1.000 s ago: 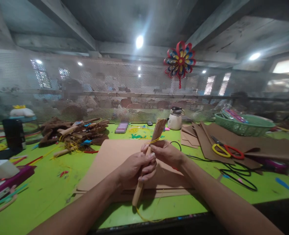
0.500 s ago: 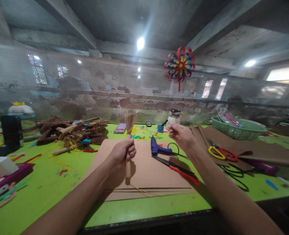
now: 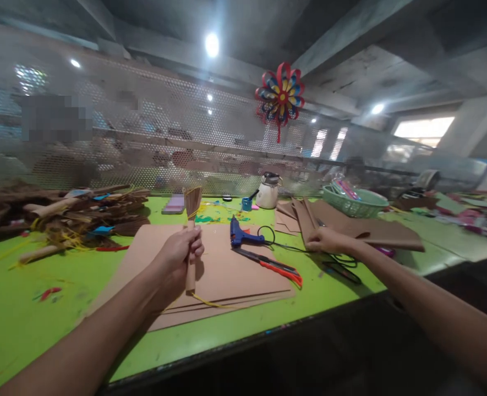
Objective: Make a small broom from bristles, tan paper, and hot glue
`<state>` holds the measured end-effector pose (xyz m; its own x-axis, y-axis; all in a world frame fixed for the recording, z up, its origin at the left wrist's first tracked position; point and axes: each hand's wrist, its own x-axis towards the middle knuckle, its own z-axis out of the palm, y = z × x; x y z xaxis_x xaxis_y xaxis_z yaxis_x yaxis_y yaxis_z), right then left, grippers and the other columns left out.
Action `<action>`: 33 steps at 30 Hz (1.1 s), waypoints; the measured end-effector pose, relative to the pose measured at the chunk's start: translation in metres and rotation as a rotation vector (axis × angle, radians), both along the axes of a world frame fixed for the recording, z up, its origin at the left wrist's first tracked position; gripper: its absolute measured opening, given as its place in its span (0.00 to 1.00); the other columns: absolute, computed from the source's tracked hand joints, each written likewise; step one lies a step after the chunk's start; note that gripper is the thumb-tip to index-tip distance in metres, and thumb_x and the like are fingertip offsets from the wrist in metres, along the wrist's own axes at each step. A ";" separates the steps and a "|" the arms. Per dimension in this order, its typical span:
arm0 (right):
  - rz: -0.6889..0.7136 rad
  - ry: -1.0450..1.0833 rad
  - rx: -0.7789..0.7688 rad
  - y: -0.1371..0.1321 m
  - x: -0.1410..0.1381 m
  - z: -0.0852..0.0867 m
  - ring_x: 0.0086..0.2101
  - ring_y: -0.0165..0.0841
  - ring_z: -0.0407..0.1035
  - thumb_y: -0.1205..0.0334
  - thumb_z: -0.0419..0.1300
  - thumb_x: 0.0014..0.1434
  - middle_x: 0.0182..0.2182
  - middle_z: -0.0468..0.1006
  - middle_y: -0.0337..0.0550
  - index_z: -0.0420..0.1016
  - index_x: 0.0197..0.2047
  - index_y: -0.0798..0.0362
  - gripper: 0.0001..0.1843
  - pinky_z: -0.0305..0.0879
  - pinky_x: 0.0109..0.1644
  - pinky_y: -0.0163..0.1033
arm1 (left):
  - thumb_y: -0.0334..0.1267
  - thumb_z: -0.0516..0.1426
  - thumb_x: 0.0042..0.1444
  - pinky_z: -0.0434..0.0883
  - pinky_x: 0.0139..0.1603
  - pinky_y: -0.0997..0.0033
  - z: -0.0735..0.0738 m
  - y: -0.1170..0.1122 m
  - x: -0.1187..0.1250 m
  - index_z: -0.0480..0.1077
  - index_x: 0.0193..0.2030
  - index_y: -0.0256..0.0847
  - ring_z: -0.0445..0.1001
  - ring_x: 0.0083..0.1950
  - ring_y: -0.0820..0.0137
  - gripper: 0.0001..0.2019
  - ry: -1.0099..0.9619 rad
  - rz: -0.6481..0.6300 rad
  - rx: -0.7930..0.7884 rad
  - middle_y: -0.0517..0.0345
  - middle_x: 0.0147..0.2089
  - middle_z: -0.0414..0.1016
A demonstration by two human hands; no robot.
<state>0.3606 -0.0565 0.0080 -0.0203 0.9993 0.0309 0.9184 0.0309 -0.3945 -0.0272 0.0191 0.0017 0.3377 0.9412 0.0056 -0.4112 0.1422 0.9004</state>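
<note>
My left hand [image 3: 183, 247] is wrapped round the handle of a small broom-shaped brown bundle [image 3: 192, 204], held upright with its flared, fringed end on top. Yellow string is tied below the flare, and a yellow strand [image 3: 212, 303] trails near its foot. Over to the right, my right hand [image 3: 328, 242] is closed at a pair of scissors, beside folded brown paper [image 3: 305, 214]. Only a bit of blade shows above the fingers; the handles are hidden. Between my hands lie a blue glue gun [image 3: 243, 236] and a black-bladed tool with red handles [image 3: 282, 272].
Flat brown sheets [image 3: 144, 275] lie on the green table [image 3: 61, 330]. A heap of similar bundles [image 3: 86, 214] is at left. Behind stand a blue pot [image 3: 246, 204], a white jug [image 3: 268, 192] and a green basket [image 3: 354, 204]. A perforated screen [image 3: 144, 126] runs along the back.
My right hand has come down from mid-air to the scissors at the right. The view has turned rightward. My left hand keeps its hold on the bundle.
</note>
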 end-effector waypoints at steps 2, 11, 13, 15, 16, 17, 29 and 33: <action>0.029 -0.097 -0.045 -0.014 0.004 -0.008 0.22 0.28 0.62 0.58 0.60 0.48 0.18 0.72 0.39 0.75 0.21 0.56 0.12 0.54 0.28 0.33 | 0.28 0.51 0.57 0.48 0.12 0.86 0.000 0.001 0.000 0.56 0.26 0.39 0.53 0.13 0.81 0.10 0.004 -0.001 0.000 0.70 0.15 0.53; 0.047 -0.334 -0.052 -0.060 0.018 -0.014 0.32 0.36 0.70 0.70 0.54 0.51 0.32 0.80 0.50 0.80 0.37 0.57 0.15 0.61 0.36 0.34 | 0.27 0.51 0.58 0.50 0.14 0.85 0.001 0.005 -0.002 0.57 0.25 0.39 0.54 0.14 0.81 0.11 0.013 -0.024 -0.001 0.70 0.15 0.53; 0.074 -0.349 -0.037 -0.068 0.014 -0.013 0.37 0.38 0.71 0.71 0.55 0.50 0.37 0.79 0.51 0.80 0.39 0.57 0.15 0.61 0.41 0.35 | 0.27 0.51 0.57 0.51 0.14 0.85 0.002 0.005 -0.003 0.56 0.25 0.39 0.54 0.14 0.81 0.11 0.011 -0.031 -0.010 0.70 0.16 0.53; 0.093 -0.353 -0.020 -0.072 0.007 -0.013 0.40 0.38 0.70 0.71 0.56 0.50 0.40 0.79 0.51 0.80 0.39 0.56 0.15 0.61 0.44 0.36 | 0.27 0.51 0.57 0.51 0.14 0.85 0.004 0.005 -0.003 0.55 0.25 0.40 0.53 0.14 0.81 0.11 0.007 -0.037 -0.024 0.70 0.16 0.53; 0.093 -0.352 -0.008 -0.072 0.003 -0.012 0.40 0.38 0.71 0.70 0.55 0.51 0.40 0.79 0.50 0.80 0.39 0.55 0.15 0.60 0.45 0.36 | 0.28 0.52 0.57 0.50 0.14 0.85 0.004 0.005 -0.003 0.55 0.25 0.40 0.53 0.14 0.82 0.12 0.004 -0.038 -0.030 0.70 0.16 0.53; 0.085 -0.350 0.007 -0.072 -0.001 -0.012 0.40 0.38 0.71 0.69 0.55 0.52 0.39 0.79 0.50 0.80 0.39 0.55 0.14 0.61 0.45 0.36 | 0.28 0.52 0.57 0.50 0.14 0.86 0.004 0.005 -0.003 0.55 0.25 0.40 0.53 0.14 0.82 0.11 0.001 -0.038 -0.036 0.70 0.16 0.53; -0.405 -0.406 0.200 -0.066 0.060 0.001 0.34 0.37 0.72 0.63 0.50 0.58 0.34 0.81 0.51 0.80 0.38 0.58 0.17 0.59 0.36 0.36 | 0.27 0.52 0.56 0.50 0.13 0.85 0.004 0.006 -0.002 0.55 0.26 0.40 0.54 0.14 0.81 0.11 -0.017 -0.017 -0.044 0.70 0.16 0.53; -0.567 -0.425 0.170 -0.048 0.084 0.006 0.35 0.35 0.71 0.64 0.51 0.61 0.34 0.80 0.50 0.78 0.39 0.60 0.15 0.62 0.36 0.35 | 0.27 0.53 0.55 0.50 0.13 0.85 0.002 0.007 -0.001 0.55 0.26 0.40 0.54 0.14 0.81 0.11 -0.023 -0.020 -0.052 0.71 0.16 0.54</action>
